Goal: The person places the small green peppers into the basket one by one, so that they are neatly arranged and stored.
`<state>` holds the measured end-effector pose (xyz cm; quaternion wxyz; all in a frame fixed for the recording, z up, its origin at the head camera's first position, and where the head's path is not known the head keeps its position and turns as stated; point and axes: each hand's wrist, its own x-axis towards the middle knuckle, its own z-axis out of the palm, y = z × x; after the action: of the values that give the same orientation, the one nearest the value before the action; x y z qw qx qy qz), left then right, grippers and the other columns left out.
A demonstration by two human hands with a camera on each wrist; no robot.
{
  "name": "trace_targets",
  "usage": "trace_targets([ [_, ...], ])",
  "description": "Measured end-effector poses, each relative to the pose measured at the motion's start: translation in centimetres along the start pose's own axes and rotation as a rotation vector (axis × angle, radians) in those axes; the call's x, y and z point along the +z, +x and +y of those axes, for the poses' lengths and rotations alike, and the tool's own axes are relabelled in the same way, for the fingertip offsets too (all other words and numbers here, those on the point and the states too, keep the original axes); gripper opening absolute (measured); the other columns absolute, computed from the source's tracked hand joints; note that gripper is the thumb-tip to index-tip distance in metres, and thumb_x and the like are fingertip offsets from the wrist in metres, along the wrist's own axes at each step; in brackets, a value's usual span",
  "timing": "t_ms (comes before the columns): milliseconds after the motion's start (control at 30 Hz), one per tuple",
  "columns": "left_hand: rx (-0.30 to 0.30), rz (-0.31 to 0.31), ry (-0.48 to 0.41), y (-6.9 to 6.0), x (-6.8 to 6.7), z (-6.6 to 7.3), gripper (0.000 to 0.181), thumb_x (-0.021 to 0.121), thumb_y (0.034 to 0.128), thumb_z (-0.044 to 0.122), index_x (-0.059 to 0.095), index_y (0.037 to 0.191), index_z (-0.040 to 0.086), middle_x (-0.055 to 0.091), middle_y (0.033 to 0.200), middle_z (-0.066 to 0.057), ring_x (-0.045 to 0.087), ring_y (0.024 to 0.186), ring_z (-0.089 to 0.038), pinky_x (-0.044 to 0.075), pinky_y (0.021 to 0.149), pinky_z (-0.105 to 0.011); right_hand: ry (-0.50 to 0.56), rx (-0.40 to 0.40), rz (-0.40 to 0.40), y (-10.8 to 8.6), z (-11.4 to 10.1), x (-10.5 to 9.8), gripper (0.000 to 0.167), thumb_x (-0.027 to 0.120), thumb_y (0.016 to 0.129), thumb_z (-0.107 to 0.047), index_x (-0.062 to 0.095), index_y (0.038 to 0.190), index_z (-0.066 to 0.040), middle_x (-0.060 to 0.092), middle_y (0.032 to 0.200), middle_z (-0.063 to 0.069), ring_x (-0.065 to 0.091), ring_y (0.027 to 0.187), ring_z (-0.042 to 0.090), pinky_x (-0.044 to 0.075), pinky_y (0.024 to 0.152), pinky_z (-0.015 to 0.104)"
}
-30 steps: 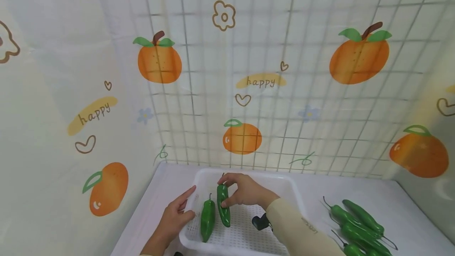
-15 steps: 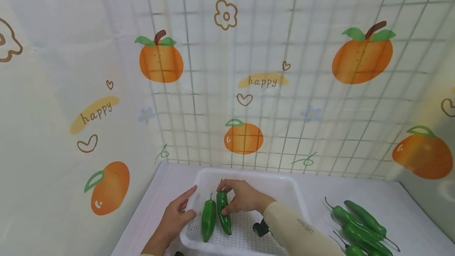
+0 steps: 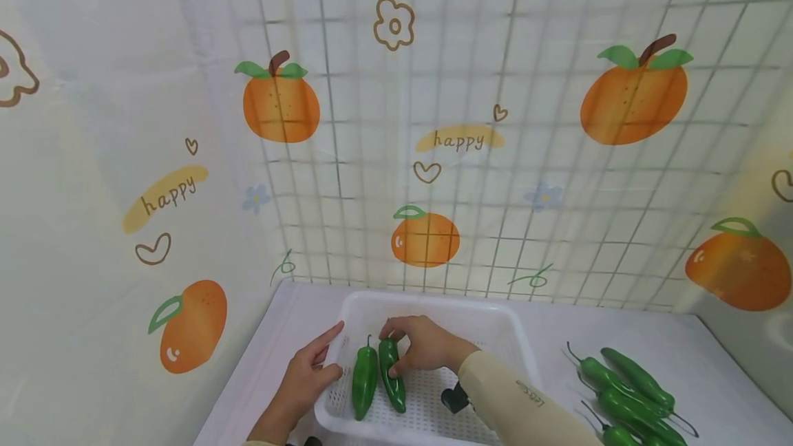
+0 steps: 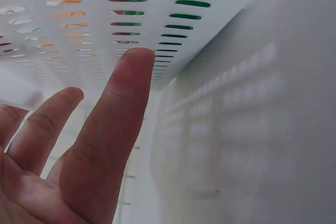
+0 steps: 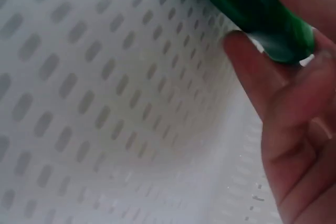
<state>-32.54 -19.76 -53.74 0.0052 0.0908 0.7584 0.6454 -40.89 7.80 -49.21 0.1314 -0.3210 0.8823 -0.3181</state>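
My right hand (image 3: 430, 344) pinches a long green pepper (image 3: 392, 384) between thumb and fingers, low inside a white plastic basket (image 3: 526, 353). In the right wrist view that pepper (image 5: 252, 9) lies close to the basket's slotted surface, one end between the fingers. A second green pepper (image 3: 365, 384) lies just left of it in the basket, stem toward the back. At the basket's left side is my left hand (image 3: 303, 374), its thumb near the rim. The left wrist view has its fairly straight index finger (image 4: 113, 108) against or very near the slotted outer wall.
Several more green peppers (image 3: 632, 391) lie in a loose pile on the white table (image 3: 551, 325), right of the basket. A small black object (image 3: 455, 399) shows beside the right sleeve (image 3: 508, 398). A fruit-printed curtain (image 3: 471, 212) hangs behind over a wire grid.
The right hand has come down and slightly toward me with its pepper, deeper into the basket beside the other pepper. My left hand keeps its place at the basket's side.
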Motion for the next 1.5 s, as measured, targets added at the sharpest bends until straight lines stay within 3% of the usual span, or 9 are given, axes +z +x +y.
trace_targets([
  [100,0.001,0.0,-0.005,0.0,-0.01,-0.13,0.078,0.069,0.0866,0.008,0.049,0.16,0.028,0.06,0.149,-0.014,0.071,0.116,-0.034,0.063,0.083,-0.04,0.008,0.023,-0.005,-0.04,-0.09,0.1,0.058,0.098,0.072,-0.022,0.071,0.123,-0.021,0.074,0.114,0.002,0.072,0.094,0.02,0.061,0.08,0.039],
  [267,0.003,-0.004,-0.006,-0.13,-0.01,0.03,0.078,0.068,0.0875,0.008,0.048,0.161,0.025,0.059,0.149,-0.017,0.07,0.116,-0.037,0.063,0.082,-0.041,-0.02,0.036,-0.006,-0.01,-0.05,0.17,0.057,0.099,0.071,-0.028,0.072,0.121,-0.022,0.074,0.112,0.0,0.066,0.109,0.024,0.057,0.092,0.05],
  [500,0.011,-0.005,-0.007,-0.29,0.02,0.24,0.078,0.066,0.0876,0.008,0.046,0.161,0.022,0.059,0.149,-0.019,0.07,0.116,-0.039,0.063,0.082,-0.041,-0.043,0.052,-0.018,0.07,0.07,0.31,0.056,0.1,0.07,-0.035,0.074,0.119,-0.023,0.074,0.11,-0.003,0.066,0.111,0.024,0.055,0.097,0.052],
  [1500,0.005,-0.007,-0.028,-0.01,0.03,-0.14,0.079,0.067,0.0878,0.006,0.047,0.161,0.025,0.058,0.15,-0.019,0.071,0.116,-0.035,0.063,0.081,-0.042,-0.036,0.067,-0.03,0.08,0.37,0.69,0.058,0.097,0.074,-0.041,0.075,0.123,-0.021,0.074,0.109,-0.003,0.067,0.109,0.024,0.059,0.088,0.046],
])
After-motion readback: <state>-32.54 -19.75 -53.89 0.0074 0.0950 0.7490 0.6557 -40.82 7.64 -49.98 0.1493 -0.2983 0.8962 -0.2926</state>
